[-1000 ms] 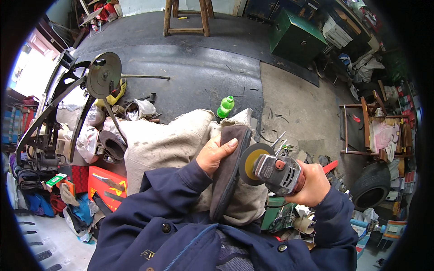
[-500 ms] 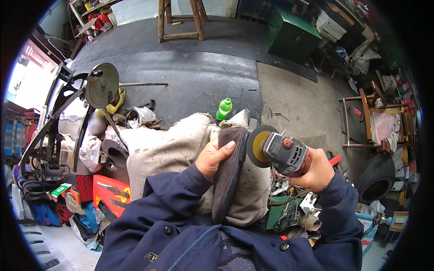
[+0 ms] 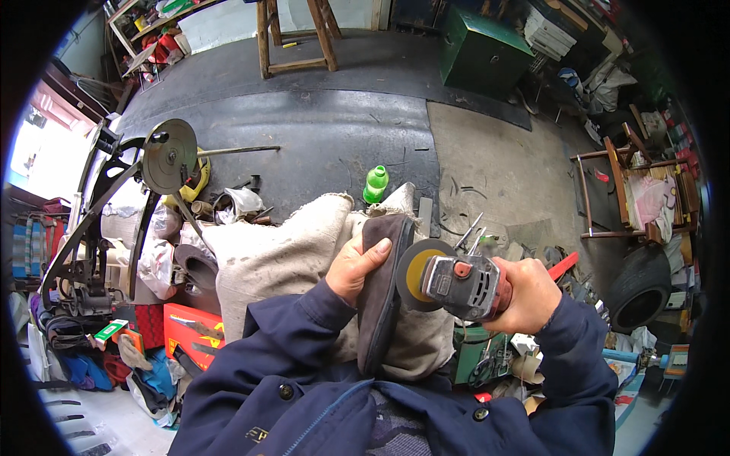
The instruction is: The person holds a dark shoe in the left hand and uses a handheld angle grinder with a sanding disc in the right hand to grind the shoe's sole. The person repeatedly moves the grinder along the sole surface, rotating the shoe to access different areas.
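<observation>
Gripping dark flat sole-shaped piece [image 3: 382,292], left hand [image 3: 356,266] clamps it edge-up on burlap sack [image 3: 281,258] for cushioning. Right hand [image 3: 525,292] wrapped tight around angle grinder [image 3: 460,285], disc [image 3: 414,272] against piece's right edge. Green bottle [image 3: 376,184] beyond sack.

Grinder disc at dark strip over sack

Left grip [image 3: 357,266] clamps a dark flat strip [image 3: 380,292] on edge over a burlap sack [image 3: 281,262]. Right grip [image 3: 525,292] wraps the angle grinder [image 3: 464,285]; its disc [image 3: 414,273] touches the strip, just right of the left grip. Green bottle [image 3: 376,184] stands beyond the left grip. Round metal disc on a stand [image 3: 169,156] sits far left.
</observation>
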{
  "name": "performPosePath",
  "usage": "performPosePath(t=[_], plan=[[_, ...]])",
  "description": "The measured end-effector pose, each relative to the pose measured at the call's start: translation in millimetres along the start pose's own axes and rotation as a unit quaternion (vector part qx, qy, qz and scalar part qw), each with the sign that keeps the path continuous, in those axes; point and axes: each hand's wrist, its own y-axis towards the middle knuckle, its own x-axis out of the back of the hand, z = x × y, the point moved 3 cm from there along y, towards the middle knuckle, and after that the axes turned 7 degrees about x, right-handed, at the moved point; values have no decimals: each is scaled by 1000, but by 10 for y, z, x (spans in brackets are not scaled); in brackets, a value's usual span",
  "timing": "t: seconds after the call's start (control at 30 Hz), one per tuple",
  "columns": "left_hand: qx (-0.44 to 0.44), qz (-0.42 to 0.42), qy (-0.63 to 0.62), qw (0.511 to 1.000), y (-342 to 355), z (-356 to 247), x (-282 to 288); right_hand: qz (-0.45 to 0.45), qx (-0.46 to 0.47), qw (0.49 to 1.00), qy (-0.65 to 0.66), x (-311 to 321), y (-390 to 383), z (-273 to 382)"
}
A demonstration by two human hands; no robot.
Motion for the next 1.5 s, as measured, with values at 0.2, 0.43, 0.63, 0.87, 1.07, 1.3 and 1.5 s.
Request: performPosePath(t=[0.2,0.43,0.63,0.87,1.07,1.3,1.5], plan=[[0,-5,21,1000,8,8,16,-15,-17,999,37,76,89,-73],[-6,-4,34,999,22,9,65,-57,-39,993,99,76,136,-270],[9,3,18,1000,6,5,84,-30,-25,995,97,86,47,-185],[14,-12,33,999,0,10,61,11,-1,1000,7,48,41,-17],[6,-7,52,999,12,0,37,-13,-9,1000,25,133,121,-102],[1,14,71,997,-2,-38,34,-38,-57,994,89,199,232,-250],[-2,1,59,998,9,-23,51,-36,-30,994,104,184,120,-175]])
